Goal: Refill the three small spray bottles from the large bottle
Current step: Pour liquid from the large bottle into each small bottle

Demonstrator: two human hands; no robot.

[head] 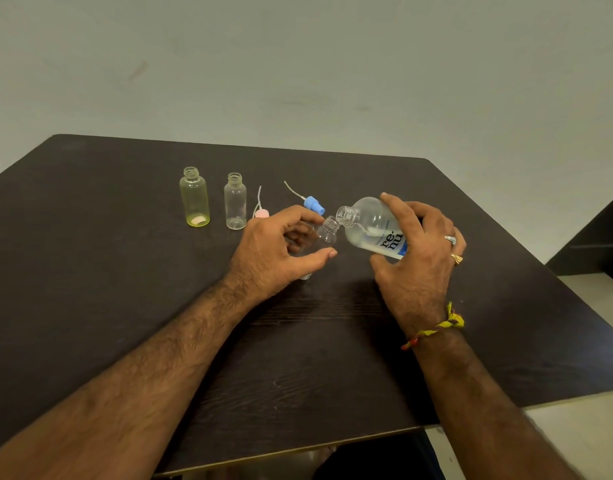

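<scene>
Our left fingers pinch a small clear plastic spray bottle, tilted toward two o'clock; right fingers clasp the large clear labelled bottle, mouths touching. We judge the first fill beginning; next, tip gently. Two open bottles wait at ten o'clock on the dark bench.

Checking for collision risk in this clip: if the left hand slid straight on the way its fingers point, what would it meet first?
The left hand, holding the small clear plastic bottle, points right. It would probably first meet the tilted large clear labelled bottle in the right hand, whose mouth already nearly touches; depth is uncertain.
</scene>
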